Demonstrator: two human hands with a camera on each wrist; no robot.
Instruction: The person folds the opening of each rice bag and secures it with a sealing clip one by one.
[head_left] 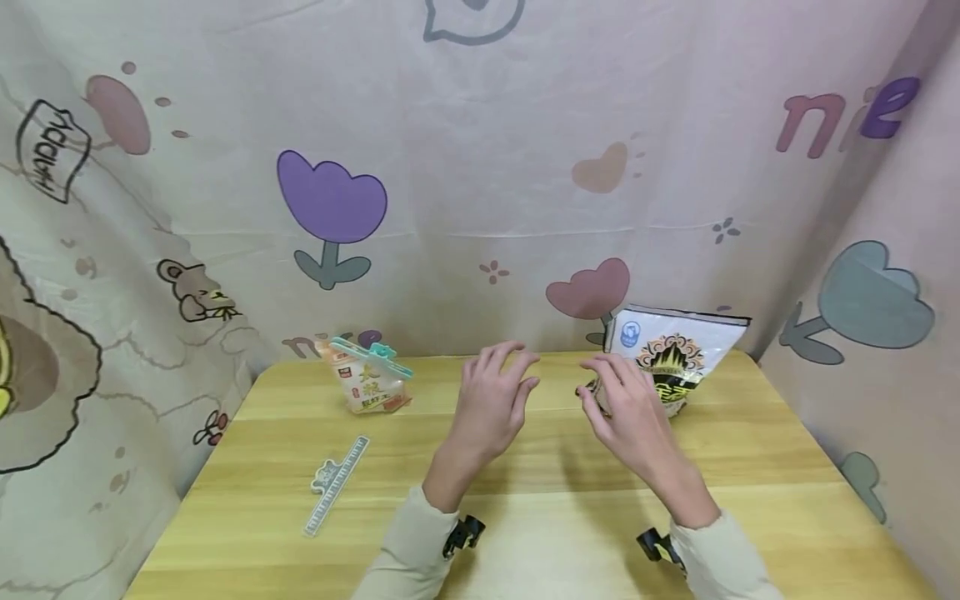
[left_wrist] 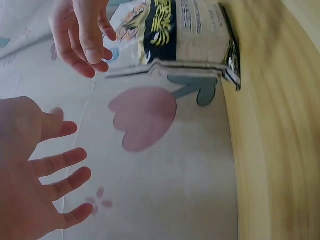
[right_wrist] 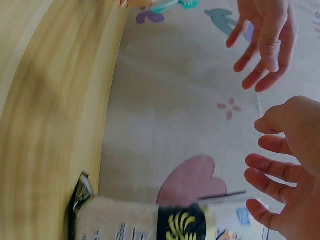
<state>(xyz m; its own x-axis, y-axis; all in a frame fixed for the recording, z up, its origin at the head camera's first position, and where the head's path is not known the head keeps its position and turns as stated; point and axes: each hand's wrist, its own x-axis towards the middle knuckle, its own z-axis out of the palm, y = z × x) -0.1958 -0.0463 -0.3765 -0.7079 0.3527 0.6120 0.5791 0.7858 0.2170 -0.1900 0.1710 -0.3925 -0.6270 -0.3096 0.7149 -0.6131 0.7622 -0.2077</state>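
Note:
Both hands hover above the wooden table with spread, slightly bent fingers and nothing held. The left hand is near the table's middle; in its wrist view the left palm faces the right hand across a gap. My right hand is in front of a white, black and gold food bag, covering its lower left part; whether they touch cannot be told. At the back left stands a small orange and white packet, its top closed by a teal bag clip. A pale, toothed bag clip lies flat at front left.
The wooden table ends at the back against a printed curtain, which also hangs along both sides. Small black devices sit at both cuffs, one at the left wrist and one at the right.

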